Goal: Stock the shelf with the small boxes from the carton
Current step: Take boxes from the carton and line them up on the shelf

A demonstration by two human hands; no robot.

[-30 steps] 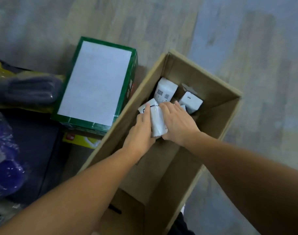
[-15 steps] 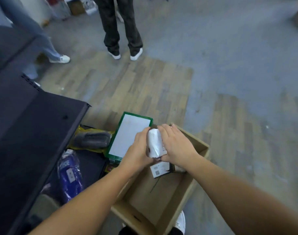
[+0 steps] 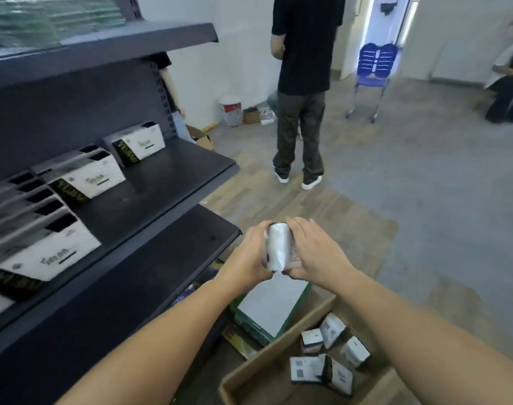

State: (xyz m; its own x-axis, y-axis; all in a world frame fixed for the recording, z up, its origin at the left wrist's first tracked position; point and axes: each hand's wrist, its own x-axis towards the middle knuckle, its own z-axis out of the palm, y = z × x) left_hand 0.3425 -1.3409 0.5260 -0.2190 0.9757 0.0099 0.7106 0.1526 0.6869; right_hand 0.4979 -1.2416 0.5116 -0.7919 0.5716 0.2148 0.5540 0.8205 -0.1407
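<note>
Small white boxes [image 3: 279,247] held bunched between both hands, above floor, right of dark shelf [image 3: 161,182]. Left hand [image 3: 249,255] curled round left side; right hand [image 3: 313,252] clasps right side. Open carton [image 3: 267,366] below holds more small boxes [image 3: 331,355]. White-and-black boxes [image 3: 82,179] line shelf.

shelf boxes [image 3: 85,179] | dark end panels | gold lettering "YUMO", blurred | other print unreadable

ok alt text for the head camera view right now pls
Two bare hands, left hand and right hand, hold a few small white boxes between them beside a dark shelf already lined with similar boxes. Below, an open carton on the floor holds more.
</note>
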